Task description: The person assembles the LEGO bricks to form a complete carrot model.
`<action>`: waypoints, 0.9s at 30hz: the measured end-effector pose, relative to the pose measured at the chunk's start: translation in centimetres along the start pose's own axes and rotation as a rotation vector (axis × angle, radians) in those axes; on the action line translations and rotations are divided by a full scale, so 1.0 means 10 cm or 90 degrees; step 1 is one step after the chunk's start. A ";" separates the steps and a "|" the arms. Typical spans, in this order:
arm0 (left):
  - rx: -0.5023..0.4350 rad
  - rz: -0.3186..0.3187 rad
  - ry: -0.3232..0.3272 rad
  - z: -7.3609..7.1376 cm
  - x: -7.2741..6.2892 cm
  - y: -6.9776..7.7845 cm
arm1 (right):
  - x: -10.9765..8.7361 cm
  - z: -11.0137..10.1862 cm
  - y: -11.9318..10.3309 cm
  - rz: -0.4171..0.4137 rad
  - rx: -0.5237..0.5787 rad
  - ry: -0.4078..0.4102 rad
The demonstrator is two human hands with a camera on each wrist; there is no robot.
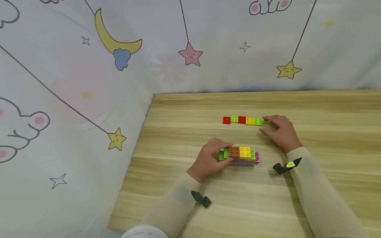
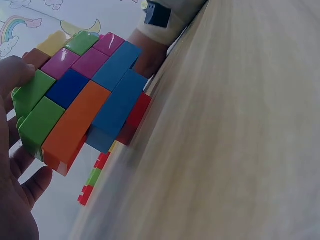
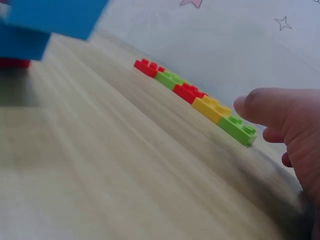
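Observation:
A built stack of toy building bricks [image 1: 245,152] stands on the table, with brown, yellow and green bricks on top. Its side shows orange, blue, green and pink bricks [image 2: 82,107] in the left wrist view. My left hand [image 1: 208,158] holds the stack's left end, thumb on the near side and fingers on the far side. Beyond the stack lies a row of bricks [image 1: 242,120] in red, green and yellow. Close to the row's right green brick [image 3: 238,130], my right hand [image 1: 282,133] has thumb and fingers spread apart, with nothing between them.
The wooden table [image 1: 178,115] meets a white cloth backdrop [image 1: 223,76] printed with stars and a moon. Another cloth panel [image 1: 74,158] hangs along the table's left edge. Dark camera mounts [image 1: 201,199] sit on both wrists.

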State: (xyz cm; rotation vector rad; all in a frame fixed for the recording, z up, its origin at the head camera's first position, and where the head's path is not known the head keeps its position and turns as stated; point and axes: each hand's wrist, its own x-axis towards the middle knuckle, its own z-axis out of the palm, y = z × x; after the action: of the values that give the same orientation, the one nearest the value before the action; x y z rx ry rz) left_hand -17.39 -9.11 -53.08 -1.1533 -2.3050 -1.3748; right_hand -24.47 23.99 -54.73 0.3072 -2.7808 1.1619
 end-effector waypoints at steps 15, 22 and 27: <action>-0.031 -0.032 -0.004 0.01 -0.02 -0.02 | 0.26 0.05 0.03 -0.038 -0.078 -0.027; -0.031 -0.032 -0.002 0.04 -0.01 -0.03 | 0.06 -0.05 -0.11 0.015 0.020 0.026; -0.022 -0.030 0.000 0.02 -0.01 -0.02 | -0.24 -0.06 -0.37 -0.045 0.054 0.091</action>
State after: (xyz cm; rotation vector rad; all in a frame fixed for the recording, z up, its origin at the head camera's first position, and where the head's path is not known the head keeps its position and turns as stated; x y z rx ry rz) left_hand -17.41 -9.05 -53.39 -1.1151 -2.3306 -1.4373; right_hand -21.32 22.25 -52.18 0.3150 -2.5817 1.2358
